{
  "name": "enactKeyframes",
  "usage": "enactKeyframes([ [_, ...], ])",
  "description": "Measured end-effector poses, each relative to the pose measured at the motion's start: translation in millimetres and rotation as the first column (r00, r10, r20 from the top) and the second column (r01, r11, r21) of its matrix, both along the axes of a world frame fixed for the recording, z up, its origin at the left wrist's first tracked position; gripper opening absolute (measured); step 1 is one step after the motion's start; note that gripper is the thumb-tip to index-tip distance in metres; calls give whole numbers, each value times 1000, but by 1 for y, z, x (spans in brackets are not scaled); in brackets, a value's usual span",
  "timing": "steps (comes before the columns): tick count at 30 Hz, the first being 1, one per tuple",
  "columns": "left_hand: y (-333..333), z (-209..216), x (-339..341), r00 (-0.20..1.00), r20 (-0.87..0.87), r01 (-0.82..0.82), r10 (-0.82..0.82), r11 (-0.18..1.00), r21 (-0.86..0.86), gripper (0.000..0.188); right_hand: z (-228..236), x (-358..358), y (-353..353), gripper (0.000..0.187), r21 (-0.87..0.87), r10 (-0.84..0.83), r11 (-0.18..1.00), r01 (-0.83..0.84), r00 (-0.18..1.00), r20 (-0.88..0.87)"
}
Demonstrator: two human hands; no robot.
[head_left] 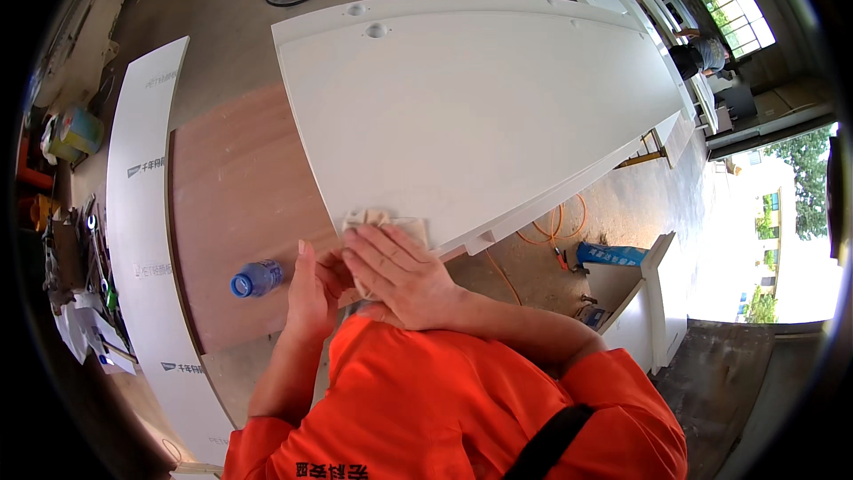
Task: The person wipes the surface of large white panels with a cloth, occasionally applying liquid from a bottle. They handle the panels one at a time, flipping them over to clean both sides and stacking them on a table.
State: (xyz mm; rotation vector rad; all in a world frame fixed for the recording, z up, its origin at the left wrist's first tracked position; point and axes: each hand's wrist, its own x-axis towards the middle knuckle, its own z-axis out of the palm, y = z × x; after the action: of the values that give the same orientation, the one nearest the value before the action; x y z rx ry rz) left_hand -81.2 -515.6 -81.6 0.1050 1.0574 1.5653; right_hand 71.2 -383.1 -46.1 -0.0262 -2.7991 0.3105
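A cream-coloured cloth [413,230] lies bunched on the near left corner of a large white panel [480,107]. My right hand [400,276] is over the cloth, pressing it against the panel with straight fingers held together. Just to its left is my left hand [313,293], thumb pointing up and apart from its bent fingers. Those fingertips reach in beside the panel's corner and are partly covered by the right hand; whether they touch the cloth cannot be made out.
A blue-capped bottle [256,278] lies on a brown board [240,213] at my left. Beyond it runs a long white strip panel [147,213]. An orange hose [555,229], a blue bag [611,254] and white boards [653,302] are at right. A person [697,58] stands far right.
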Motion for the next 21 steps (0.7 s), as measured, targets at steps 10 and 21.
enactKeyframes([
  [10, 3, 6, 13, 971, -223, -83, 86, 996, 24, 64, -11, 119, 146, 82, 194, -405, 891, 411, 912, -70],
  [21, 15, 28, 35, 817, -577, -216, 25, 939, -266, 31, -21, 237, 299, 79, 111, -567, 809, 577, 816, -113],
])
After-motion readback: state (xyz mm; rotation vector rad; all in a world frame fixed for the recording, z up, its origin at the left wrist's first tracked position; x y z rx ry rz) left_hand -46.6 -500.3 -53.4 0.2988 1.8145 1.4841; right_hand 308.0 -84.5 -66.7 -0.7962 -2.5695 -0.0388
